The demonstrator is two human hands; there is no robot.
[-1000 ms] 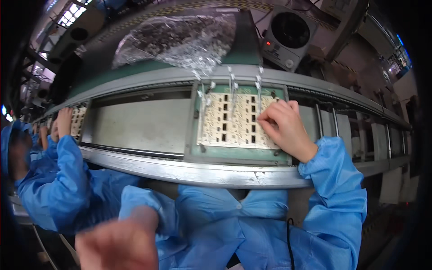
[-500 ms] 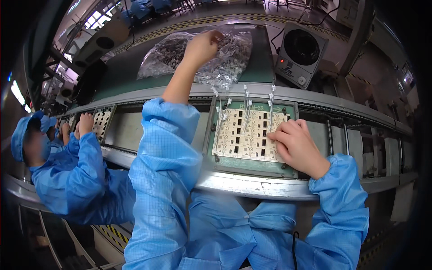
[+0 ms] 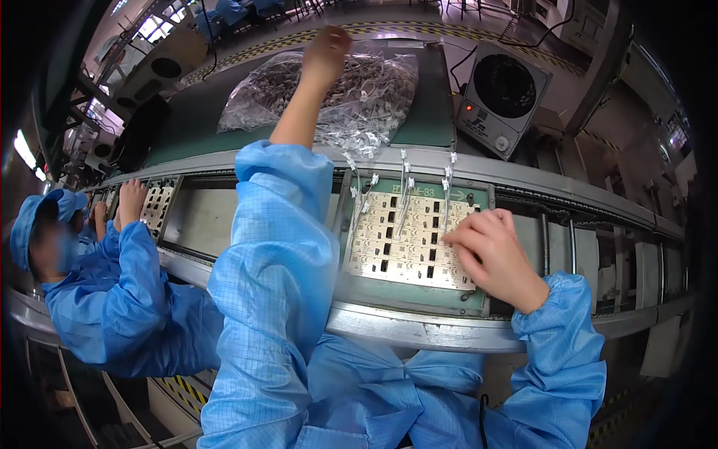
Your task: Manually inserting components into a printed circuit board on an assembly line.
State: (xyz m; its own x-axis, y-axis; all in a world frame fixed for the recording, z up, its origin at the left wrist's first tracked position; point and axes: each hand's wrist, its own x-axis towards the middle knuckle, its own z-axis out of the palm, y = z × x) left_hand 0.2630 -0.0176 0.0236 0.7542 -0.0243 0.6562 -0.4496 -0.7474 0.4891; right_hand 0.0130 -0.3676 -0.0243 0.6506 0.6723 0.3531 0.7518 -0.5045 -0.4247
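My left hand (image 3: 327, 56), smeared by motion, is raised over the far side of a clear plastic bag (image 3: 366, 135) full of thin wire leads with white plugs. Whether its fingers hold a lead cannot be told. My right hand (image 3: 499, 258) rests at the right part of a pale circuit board panel (image 3: 407, 251), thumb and fingers drawn together; what they pinch, if anything, is hidden. The panel sits in a green carrier (image 3: 396, 286). Several wire leads (image 3: 404, 202) stand on the panel, their white plugs reaching past its far edge.
Metal conveyor rails (image 3: 419, 323) run left to right on both sides of the carrier. A grey box fan (image 3: 502, 93) with a red light stands at the far right. A co-worker in blue (image 3: 112, 299) handles another board (image 3: 155, 206) at left.
My left hand has risen from the middle of the bag toward its far side. My right hand stays at the panel's right part. The whole view has shifted slightly.
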